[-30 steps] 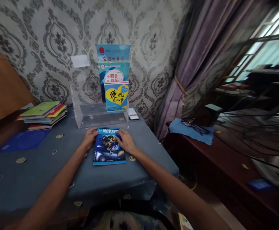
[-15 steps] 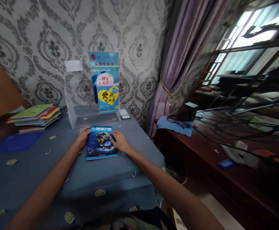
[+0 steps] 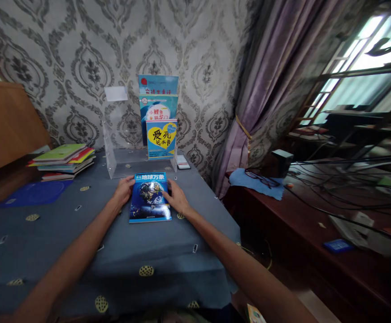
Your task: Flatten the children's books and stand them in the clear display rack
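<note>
Bare forearms (image 3: 77,242) stretch from the foreground over a tabletop (image 3: 121,260) spread with a blue-gray covering dotted with yellow motifs. Near its middle, a blue book (image 3: 151,198) with the Earth on its front lies cover up between a person's two hands. The right hand (image 3: 178,196) grips the book's right edge, its thumb laid over the cover and the other fingers close together at the side. The left hand (image 3: 123,189) touches the upper left edge with fingers bent; whether they pinch it or only rest against it cannot be told.

To the left, a flat blue sheet (image 3: 37,193) lies just in front of an uneven stack of books (image 3: 62,159), a green one on top. Just beyond the hands stands a clear stand (image 3: 128,159) with a white label (image 3: 116,93) raised at its upper left. On its right side three books stand upright, one behind another: a blue one with a yellow heart (image 3: 162,140) in front, a teal one (image 3: 162,102) in the middle and a light-blue one (image 3: 163,81) at the back.

To the right, eyeglasses (image 3: 266,181) rest on a blue cloth (image 3: 236,179) on a second, dark red tabletop (image 3: 299,220). Behind rise a patterned wall (image 3: 195,54) and a tied purple curtain (image 3: 259,76).
</note>
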Available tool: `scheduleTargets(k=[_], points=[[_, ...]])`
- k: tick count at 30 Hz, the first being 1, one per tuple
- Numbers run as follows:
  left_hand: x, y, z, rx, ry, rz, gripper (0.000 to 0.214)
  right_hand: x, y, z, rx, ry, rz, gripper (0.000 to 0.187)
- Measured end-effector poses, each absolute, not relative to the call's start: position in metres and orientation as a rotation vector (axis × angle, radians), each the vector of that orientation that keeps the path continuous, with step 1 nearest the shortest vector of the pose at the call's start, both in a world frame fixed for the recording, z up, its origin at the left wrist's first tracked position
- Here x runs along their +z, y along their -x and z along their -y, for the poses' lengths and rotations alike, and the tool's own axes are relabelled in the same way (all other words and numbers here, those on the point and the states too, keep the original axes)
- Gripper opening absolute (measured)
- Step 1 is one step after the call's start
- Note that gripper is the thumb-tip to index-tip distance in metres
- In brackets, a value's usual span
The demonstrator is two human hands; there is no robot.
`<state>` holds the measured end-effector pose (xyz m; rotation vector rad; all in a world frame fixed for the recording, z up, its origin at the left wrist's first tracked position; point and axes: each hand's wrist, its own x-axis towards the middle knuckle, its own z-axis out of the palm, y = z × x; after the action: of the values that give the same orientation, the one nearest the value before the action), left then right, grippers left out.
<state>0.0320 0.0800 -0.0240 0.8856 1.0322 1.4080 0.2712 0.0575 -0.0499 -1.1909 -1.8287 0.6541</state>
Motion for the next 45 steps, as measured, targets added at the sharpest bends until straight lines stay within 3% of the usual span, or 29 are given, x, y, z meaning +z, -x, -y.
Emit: scheduleTargets(k=[2,6,9,12,19,45], points=[[-0.022,-0.034,-0.08,1.414,-0.885,-0.997,0.027,-0.05,-0.272,-0.062,0.901,1.125,1.598,0.058],[-0.02,-0.039,-0.08,1.429,-0.866,-0.892,0.022,-0.044,-0.275,-0.065,1.401,0.852,1.286,0.041],[-0.022,-0.042,-0.08,1.391,-0.853,-0.863,0.014,-0.038,-0.278,-0.065,1.561,0.736,1.159,0.037],[-0.026,-0.046,-0.08,1.323,-0.855,-0.875,0.011,-0.036,-0.282,-0.066,1.592,0.722,1.043,0.037],[-0.023,-0.052,-0.07,1.232,-0.859,-0.805,0.032,-0.039,-0.286,-0.071,1.606,0.746,0.871,0.035],[-0.015,-0.054,-0.053,1.037,-0.951,-0.689,0.039,-0.036,-0.288,-0.065,1.723,0.683,0.634,0.035]])
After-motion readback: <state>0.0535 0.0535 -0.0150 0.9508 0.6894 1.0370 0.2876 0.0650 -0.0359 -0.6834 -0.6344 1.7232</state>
